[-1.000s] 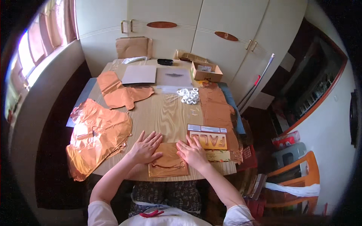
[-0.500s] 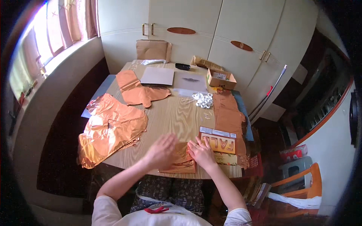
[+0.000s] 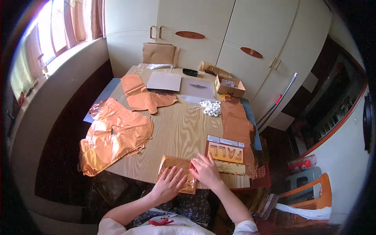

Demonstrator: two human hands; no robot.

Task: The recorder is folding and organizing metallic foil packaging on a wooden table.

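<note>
A copper-coloured foil sheet, likely a flat balloon, lies folded into a small rectangle (image 3: 177, 160) at the table's front edge, its near end jutting over the edge. My left hand (image 3: 169, 185) rests flat on it with fingers spread. At its right side my right hand (image 3: 206, 172) touches the foil, fingers apart and holding nothing I can see. Beside that hand lies a flat printed package (image 3: 226, 150) with an orange picture of balloon letters. Larger uninflated copper foil pieces spread out on the left: a crinkled one (image 3: 117, 135) and, behind it, a smoother one (image 3: 145, 97).
Stacked copper foil (image 3: 237, 121) runs along the right side of the wooden table (image 3: 176, 129). White rings (image 3: 210, 107) sit in a pile beside it. Farther back are a grey sheet (image 3: 163, 81), a clear bag (image 3: 197, 88), a black tray (image 3: 190, 72) and a small cardboard box (image 3: 230, 86).
My left hand has come down onto the folded foil, fingers now spread. The foil has shifted nearer and slightly left and turned a little. My right hand has stayed at its right side.
</note>
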